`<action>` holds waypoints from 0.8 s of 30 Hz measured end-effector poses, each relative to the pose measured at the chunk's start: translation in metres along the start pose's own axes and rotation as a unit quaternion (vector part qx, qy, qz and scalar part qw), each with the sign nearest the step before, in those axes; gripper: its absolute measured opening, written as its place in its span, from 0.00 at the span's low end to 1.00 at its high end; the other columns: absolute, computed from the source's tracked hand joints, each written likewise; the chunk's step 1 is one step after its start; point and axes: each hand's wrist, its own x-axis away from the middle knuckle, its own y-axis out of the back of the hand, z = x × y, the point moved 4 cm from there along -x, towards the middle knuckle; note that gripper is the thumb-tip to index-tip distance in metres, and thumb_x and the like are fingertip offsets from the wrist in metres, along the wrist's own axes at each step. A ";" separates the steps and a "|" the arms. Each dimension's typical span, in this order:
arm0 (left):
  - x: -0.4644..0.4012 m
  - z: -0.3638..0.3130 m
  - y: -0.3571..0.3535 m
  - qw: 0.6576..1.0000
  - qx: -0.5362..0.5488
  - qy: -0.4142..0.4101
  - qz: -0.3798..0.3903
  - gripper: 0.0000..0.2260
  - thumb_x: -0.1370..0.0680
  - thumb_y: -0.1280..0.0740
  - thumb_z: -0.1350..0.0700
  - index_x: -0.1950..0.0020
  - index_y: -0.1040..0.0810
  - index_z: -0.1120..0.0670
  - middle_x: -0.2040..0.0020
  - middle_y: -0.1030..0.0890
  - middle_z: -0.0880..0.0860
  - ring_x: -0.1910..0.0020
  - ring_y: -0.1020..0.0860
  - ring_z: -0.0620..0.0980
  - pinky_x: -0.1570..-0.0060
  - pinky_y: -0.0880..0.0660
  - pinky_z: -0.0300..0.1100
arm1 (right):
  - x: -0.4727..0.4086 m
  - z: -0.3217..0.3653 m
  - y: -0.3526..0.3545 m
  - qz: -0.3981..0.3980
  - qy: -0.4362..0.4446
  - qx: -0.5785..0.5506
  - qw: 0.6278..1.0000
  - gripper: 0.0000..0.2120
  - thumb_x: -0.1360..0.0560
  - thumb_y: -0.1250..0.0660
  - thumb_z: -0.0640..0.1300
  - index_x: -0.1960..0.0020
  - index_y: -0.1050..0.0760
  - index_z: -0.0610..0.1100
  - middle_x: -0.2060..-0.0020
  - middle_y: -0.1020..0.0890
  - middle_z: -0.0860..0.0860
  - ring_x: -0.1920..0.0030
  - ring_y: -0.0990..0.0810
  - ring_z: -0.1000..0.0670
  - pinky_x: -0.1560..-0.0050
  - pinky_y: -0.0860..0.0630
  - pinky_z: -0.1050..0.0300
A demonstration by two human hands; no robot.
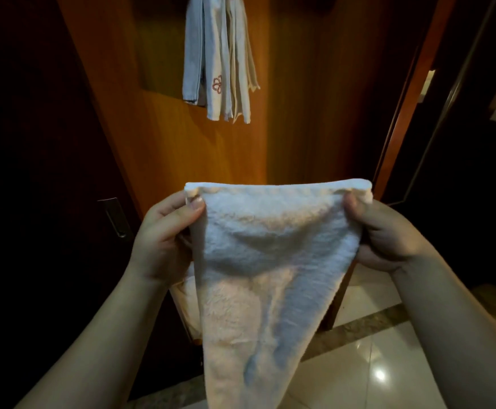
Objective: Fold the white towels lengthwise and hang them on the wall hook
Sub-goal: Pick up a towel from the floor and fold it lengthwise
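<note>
A white terry towel [270, 261] hangs in front of me, stretched flat along its top edge and narrowing toward the bottom of the view. My left hand [164, 240] pinches the top left corner, thumb on the front. My right hand [385, 234] grips the top right corner the same way. Above, several folded white towels [220, 60] hang against the wooden wall panel [164, 137], one with a red flower emblem. The hook itself is out of view above the frame.
A dark door with a metal recessed handle [114, 216] stands on the left. Another pale towel or cloth [186, 302] shows behind the held towel, low down. Glossy tiled floor [373, 358] lies at lower right. A dark doorway frame [435, 113] runs along the right.
</note>
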 end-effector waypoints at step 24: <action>0.035 0.076 -0.033 0.946 -0.122 0.074 -0.291 0.11 0.17 0.39 0.43 0.44 0.19 0.45 0.53 0.15 0.39 0.53 0.17 0.37 0.51 0.21 0.42 | 0.005 -0.092 -0.058 -0.365 0.004 0.227 0.903 0.19 0.20 0.42 0.65 0.38 0.22 0.56 0.48 0.15 0.59 0.47 0.17 0.59 0.43 0.21 0.54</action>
